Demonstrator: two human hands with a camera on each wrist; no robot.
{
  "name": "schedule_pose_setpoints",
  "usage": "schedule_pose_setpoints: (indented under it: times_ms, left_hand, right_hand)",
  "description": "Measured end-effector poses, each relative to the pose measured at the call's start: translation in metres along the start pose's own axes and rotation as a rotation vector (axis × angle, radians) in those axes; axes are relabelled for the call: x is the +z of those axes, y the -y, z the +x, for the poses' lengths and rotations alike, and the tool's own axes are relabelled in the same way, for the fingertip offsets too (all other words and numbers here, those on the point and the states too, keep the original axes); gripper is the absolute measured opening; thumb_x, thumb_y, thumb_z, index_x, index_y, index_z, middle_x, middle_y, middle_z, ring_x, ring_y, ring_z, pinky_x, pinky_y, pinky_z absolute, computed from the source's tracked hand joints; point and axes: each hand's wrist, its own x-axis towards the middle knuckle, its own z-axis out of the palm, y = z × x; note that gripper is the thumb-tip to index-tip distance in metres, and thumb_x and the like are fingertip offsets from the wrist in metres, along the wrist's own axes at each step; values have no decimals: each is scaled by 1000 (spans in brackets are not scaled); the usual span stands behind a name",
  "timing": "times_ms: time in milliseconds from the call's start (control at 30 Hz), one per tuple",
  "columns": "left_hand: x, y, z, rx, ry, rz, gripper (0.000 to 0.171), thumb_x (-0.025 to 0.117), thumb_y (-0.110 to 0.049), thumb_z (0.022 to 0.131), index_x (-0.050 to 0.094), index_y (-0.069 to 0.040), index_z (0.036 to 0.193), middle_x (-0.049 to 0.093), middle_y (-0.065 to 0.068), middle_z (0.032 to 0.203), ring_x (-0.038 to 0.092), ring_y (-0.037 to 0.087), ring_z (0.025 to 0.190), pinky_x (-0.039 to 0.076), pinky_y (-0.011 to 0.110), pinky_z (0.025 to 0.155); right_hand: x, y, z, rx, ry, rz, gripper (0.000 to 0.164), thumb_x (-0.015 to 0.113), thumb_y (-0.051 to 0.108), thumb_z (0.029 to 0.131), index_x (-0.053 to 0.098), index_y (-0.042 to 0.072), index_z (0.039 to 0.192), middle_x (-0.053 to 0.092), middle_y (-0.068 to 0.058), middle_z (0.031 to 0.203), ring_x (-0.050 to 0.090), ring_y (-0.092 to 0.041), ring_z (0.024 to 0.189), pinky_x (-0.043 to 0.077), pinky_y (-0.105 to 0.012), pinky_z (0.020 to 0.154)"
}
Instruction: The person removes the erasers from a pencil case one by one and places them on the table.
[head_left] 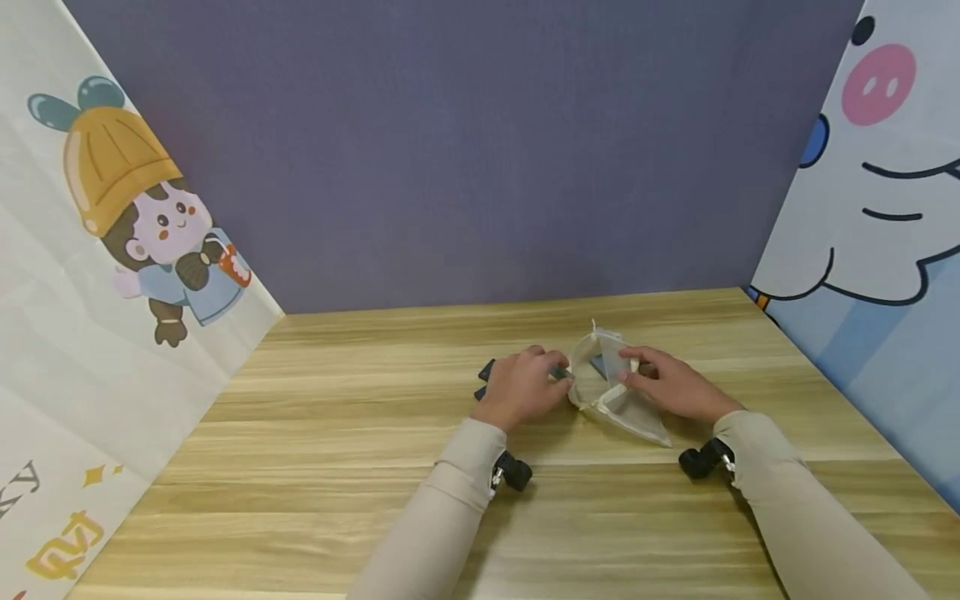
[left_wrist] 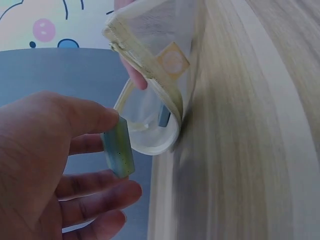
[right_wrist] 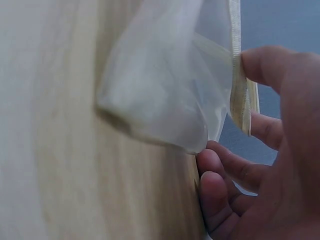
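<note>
My left hand (head_left: 521,386) pinches a small rectangular grey-green block (left_wrist: 120,150) between thumb and fingers, just left of the pouch opening. The white mesh zip pouch (head_left: 633,411) lies tilted on the table with its mouth spread apart. My right hand (head_left: 678,387) pinches the zipped edge (right_wrist: 239,75), and its lower fingers touch the mesh. Through the opening, a blue-grey block (left_wrist: 163,116) shows inside the pouch. A small tan label (left_wrist: 173,60) is on the pouch's side.
Two dark pieces (head_left: 486,369) lie on the wooden table (head_left: 315,467) just left of my left hand, partly hidden by it. A grey-purple panel (head_left: 450,167) stands behind the table, with printed cartoon sheets at both sides. Each wrist wears a black camera mount (head_left: 513,472).
</note>
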Motion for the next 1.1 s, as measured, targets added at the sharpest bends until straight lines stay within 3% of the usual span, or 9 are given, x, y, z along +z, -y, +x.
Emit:
schedule_pose_setpoints:
  times_ms: [433,733,1100]
  left_hand:
    - [-9,9,-10,23,-48,-46,33,59,-47,97,72,-27,120,69,-5,110,66,16,85,50,34,59]
    - [-15,12,-19,18,-20,-28,33,62,-48,97,73,-26,119,68,-6,107,65,13,82,50,30,60]
    - [-16,13,-26,25,-7,13,29,62,-47,96,73,-29,116,69,-8,108,67,13,86,51,33,62]
  right_hand:
    - [-1,-2,-1,-12,1,3,64,54,44,103,38,5,152,59,-19,130,59,-36,116,50,-51,89]
    - [-1,0,0,-18,-4,-5,64,55,42,103,39,4,152,61,-17,127,60,-34,114,51,-50,88]
    - [-1,1,0,-34,-6,2,62,55,39,104,39,1,151,62,-14,121,60,-33,112,51,-46,85]
